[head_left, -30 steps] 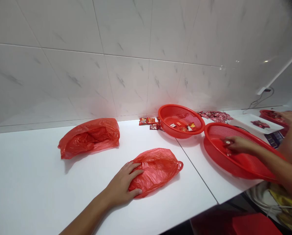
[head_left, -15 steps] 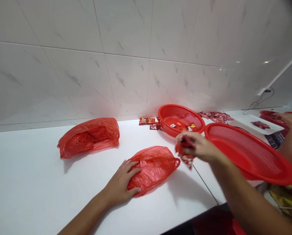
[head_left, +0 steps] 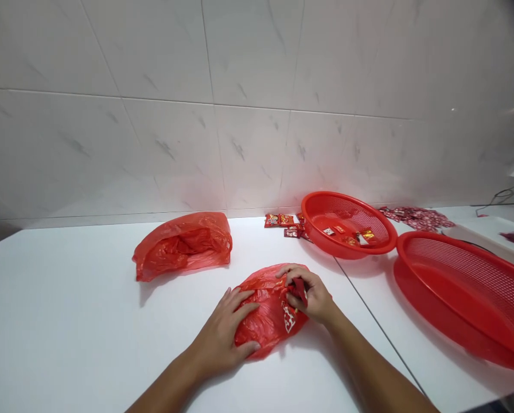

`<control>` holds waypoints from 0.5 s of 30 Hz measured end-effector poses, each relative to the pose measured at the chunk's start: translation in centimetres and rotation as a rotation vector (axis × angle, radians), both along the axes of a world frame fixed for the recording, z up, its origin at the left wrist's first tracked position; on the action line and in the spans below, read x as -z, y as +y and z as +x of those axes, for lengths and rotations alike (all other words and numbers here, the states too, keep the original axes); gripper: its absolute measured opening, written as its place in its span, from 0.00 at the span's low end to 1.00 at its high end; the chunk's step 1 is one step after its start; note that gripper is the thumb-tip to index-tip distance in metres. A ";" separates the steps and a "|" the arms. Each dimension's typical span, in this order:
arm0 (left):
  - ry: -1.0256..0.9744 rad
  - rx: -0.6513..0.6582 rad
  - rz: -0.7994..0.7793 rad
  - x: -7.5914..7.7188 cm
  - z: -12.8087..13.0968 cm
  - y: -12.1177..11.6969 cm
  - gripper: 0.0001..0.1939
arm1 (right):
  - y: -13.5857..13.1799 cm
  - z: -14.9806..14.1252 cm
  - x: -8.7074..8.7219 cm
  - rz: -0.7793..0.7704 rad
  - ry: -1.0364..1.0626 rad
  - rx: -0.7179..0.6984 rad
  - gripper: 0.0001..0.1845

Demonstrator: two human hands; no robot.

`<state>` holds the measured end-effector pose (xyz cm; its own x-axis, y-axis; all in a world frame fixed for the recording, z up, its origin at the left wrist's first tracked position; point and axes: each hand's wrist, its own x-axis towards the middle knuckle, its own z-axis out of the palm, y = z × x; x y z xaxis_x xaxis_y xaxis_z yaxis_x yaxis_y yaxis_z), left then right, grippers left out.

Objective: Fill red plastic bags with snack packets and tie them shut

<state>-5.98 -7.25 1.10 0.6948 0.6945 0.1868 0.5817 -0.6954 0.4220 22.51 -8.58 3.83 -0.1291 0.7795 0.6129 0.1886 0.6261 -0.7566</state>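
From my seat I see the left hand lying with fingers spread on the left side of the flat, translucent red plastic bag, low centre of the frame. Over that bag's right side, my view shows the right hand with fingers pinching small, shiny dark-red packets. A crumpled, open-mouthed red plastic bag sits left of centre; a round red perforated plastic basket stands right of centre.

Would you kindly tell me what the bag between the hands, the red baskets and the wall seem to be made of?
Bag: thin, shiny plastic film, judging by its wrinkles and translucency.
Smaller basket and larger basket: probably moulded plastic, smooth with a soft sheen, evenly red and perforated.
Wall: perhaps glazed tile or panelling, glossy, veined, with straight joints and reflected light.
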 end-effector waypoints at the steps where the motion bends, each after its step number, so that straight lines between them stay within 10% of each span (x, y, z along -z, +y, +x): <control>1: 0.001 0.007 -0.002 0.0 0.0 0.0 0.38 | -0.1 0.0 0.0 0.020 0.002 0.011 0.08; 15: -0.018 0.011 -0.040 -0.6 0.2 -0.3 0.38 | -0.8 -1.2 1.0 0.031 0.023 0.128 0.09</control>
